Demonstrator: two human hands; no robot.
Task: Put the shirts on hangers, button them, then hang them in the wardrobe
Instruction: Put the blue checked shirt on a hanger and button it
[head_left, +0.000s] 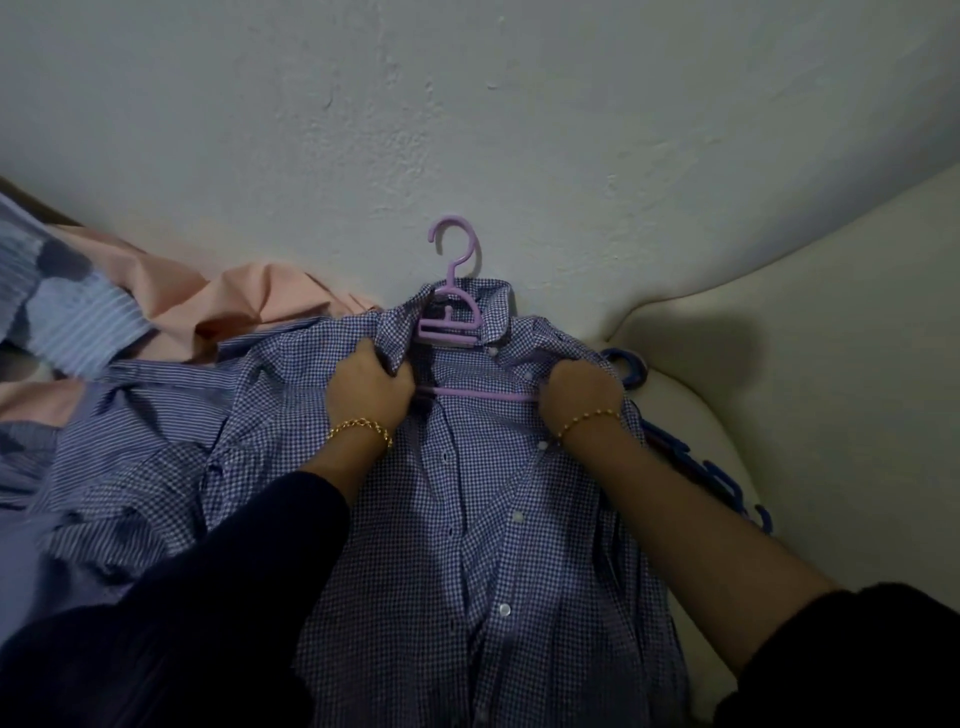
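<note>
— What is pictured at centre?
— A fine blue-and-white checked shirt (467, 519), creased, is spread on a cream padded surface (805, 338) below a rough plastered wall (467, 104). A lilac plastic hanger (451, 317) is seated in the collar, its curved hook pointing toward the wall.
— And the hands?
— The shirt's left front edge is gripped by the left hand (371, 374). Cloth over the bar's end is clutched by the right hand (582, 387), with the fingertips hidden. Blue hangers (629, 370) are half covered at right. Peach cloth (208, 301) and striped cloth (78, 322) are heaped far left.
</note>
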